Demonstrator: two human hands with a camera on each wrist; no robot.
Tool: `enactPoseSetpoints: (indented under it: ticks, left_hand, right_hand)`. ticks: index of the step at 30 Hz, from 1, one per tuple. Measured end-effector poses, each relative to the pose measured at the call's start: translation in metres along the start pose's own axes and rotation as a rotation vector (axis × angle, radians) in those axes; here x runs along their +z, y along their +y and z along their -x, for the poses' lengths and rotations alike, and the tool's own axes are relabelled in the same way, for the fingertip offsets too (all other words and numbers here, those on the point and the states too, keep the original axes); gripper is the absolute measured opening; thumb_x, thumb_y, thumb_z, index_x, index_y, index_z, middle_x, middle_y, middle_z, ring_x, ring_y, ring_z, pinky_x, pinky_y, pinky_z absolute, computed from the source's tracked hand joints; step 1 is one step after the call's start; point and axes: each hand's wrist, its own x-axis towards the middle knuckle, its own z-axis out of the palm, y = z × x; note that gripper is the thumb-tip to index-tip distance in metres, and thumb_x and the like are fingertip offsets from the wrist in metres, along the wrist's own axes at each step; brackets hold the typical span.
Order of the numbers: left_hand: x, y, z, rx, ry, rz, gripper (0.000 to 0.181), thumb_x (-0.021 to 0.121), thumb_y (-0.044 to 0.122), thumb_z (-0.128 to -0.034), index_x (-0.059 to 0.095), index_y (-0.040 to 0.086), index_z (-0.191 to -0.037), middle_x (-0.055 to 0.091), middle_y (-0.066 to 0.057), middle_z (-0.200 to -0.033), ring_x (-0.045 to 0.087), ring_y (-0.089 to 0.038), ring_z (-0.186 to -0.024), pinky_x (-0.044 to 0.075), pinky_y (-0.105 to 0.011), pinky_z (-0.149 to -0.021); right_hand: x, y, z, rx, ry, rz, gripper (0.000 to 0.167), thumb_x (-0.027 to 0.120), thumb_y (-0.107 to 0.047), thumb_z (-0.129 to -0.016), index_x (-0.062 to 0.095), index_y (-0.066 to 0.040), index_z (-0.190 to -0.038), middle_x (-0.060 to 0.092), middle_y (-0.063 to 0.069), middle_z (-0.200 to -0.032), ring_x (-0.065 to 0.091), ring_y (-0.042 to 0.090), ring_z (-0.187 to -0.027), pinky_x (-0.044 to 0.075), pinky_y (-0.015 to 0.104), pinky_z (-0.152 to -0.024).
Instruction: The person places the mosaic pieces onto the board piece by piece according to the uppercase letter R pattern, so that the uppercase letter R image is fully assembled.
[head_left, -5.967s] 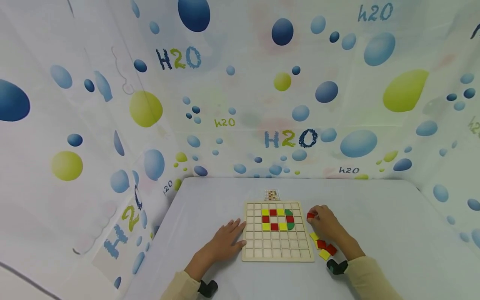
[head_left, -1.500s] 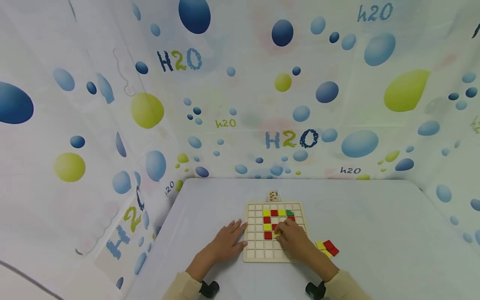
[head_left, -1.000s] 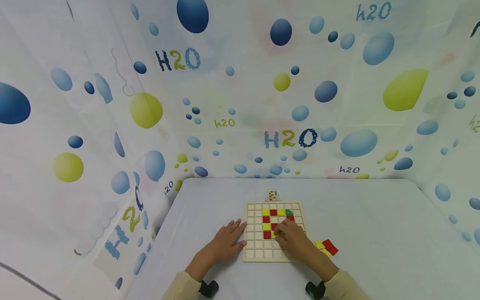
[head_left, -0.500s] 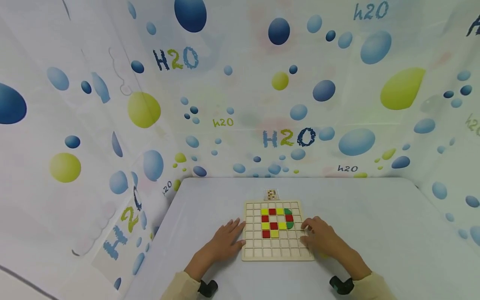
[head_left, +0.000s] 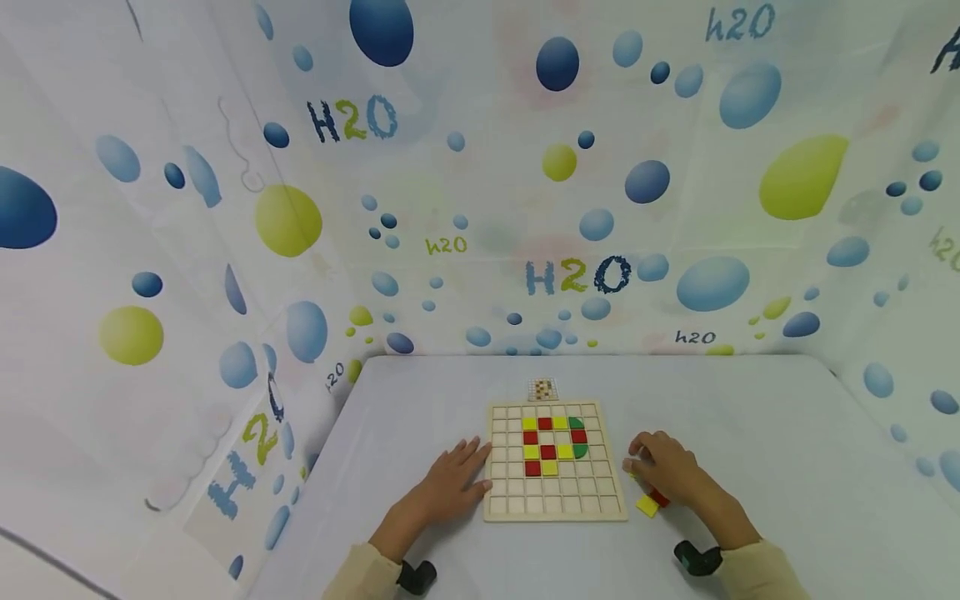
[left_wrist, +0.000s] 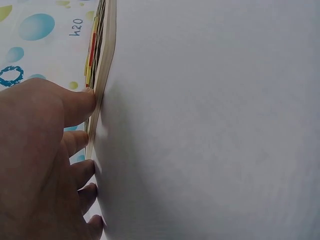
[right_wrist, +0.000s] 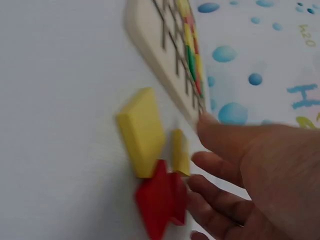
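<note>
A wooden grid board (head_left: 517, 505) lies on the table, with red, yellow and green tiles set in its upper and middle cells. The lowest filled row has a red tile (head_left: 532, 468) beside a yellow tile (head_left: 550, 468). My left hand (head_left: 453, 483) lies at the board's left edge, thumb and fingertips touching its side. To the right of the board, my right hand (head_left: 662, 467) hovers over the loose tiles, fingers loosely bent and nothing held. In the right wrist view, two yellow tiles (right_wrist: 141, 132) and red tiles (right_wrist: 154, 202) lie near its fingertips.
A small printed pattern card (head_left: 543, 389) lies just behind the board. White cloth (head_left: 750, 433) covers the table, and a patterned curtain (head_left: 495, 208) hangs behind it and at the sides.
A red and a yellow tile now fill cells in a new row. My right hand let go of the yellow tile and moved right, off the board to the loose tiles. My left hand stayed put.
</note>
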Motion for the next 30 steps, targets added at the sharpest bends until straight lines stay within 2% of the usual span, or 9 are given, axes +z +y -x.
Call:
enactPoseSetpoints:
  ticks: [4,8,14,18,23,26,30]
  left_hand:
    - [0.0,0.002,0.001,-0.003,0.001,-0.004,0.066,0.056,0.04,-0.108,0.037,0.011,-0.165,0.033,-0.018,-0.171,0.029,-0.042,-0.158,0.027,-0.066,-0.124]
    - [-0.001,0.003,0.002,-0.004,0.006,-0.007,0.067,0.057,0.041,-0.1077,0.037,0.012,-0.165,0.034,-0.017,-0.171,0.03,-0.041,-0.158,0.027,-0.066,-0.124]
    - [-0.003,0.003,0.002,0.003,0.001,0.011,0.067,0.056,0.041,-0.1084,0.036,0.012,-0.165,0.032,-0.017,-0.171,0.029,-0.041,-0.159,0.026,-0.066,-0.124]
    - [-0.003,0.004,0.002,0.006,0.0,0.016,0.067,0.056,0.04,-0.1083,0.036,0.012,-0.165,0.032,-0.017,-0.171,0.029,-0.042,-0.158,0.026,-0.066,-0.124]
    - [-0.004,0.006,0.003,-0.003,0.003,0.01,0.067,0.057,0.041,-0.1079,0.036,0.012,-0.165,0.032,-0.016,-0.171,0.029,-0.041,-0.159,0.026,-0.066,-0.125]
    - [-0.004,0.006,0.003,-0.006,0.003,0.01,0.068,0.057,0.041,-0.1078,0.036,0.013,-0.165,0.032,-0.016,-0.171,0.029,-0.041,-0.159,0.026,-0.066,-0.125]
    - [-0.002,0.005,0.001,0.0,0.01,0.015,0.067,0.058,0.04,-0.1073,0.037,0.012,-0.165,0.034,-0.017,-0.171,0.03,-0.042,-0.158,0.026,-0.067,-0.124]
  right_hand:
    - [-0.001,0.003,0.001,-0.016,-0.045,-0.054,0.031,0.082,-0.027,-0.093,0.066,-0.013,-0.115,0.059,0.004,-0.107,0.054,0.021,-0.099,0.054,0.046,-0.09]
    - [0.001,0.007,0.002,-0.055,-0.043,-0.097,0.025,0.08,-0.017,-0.095,0.067,-0.012,-0.116,0.059,0.003,-0.11,0.057,0.02,-0.102,0.055,0.043,-0.093]
    - [-0.001,0.007,0.006,-0.044,-0.031,-0.117,0.03,0.079,-0.016,-0.096,0.067,-0.008,-0.122,0.06,0.006,-0.114,0.061,0.023,-0.107,0.056,0.049,-0.099]
    - [0.004,0.005,0.008,-0.044,0.019,-0.099,0.025,0.076,-0.012,-0.097,0.067,-0.007,-0.12,0.059,0.007,-0.108,0.057,0.022,-0.1,0.056,0.042,-0.09]
    - [0.013,-0.002,0.009,-0.071,0.115,-0.011,0.022,0.077,-0.012,-0.096,0.068,-0.01,-0.116,0.058,0.007,-0.099,0.051,0.021,-0.089,0.044,0.037,-0.073]
    - [0.014,-0.007,0.011,-0.076,0.143,0.025,0.022,0.078,-0.012,-0.096,0.068,-0.009,-0.115,0.059,0.007,-0.097,0.051,0.02,-0.085,0.043,0.037,-0.071]
    - [0.013,-0.01,0.014,-0.1,0.152,0.008,0.021,0.076,-0.009,-0.096,0.067,-0.003,-0.115,0.059,0.008,-0.098,0.051,0.019,-0.084,0.047,0.038,-0.073]
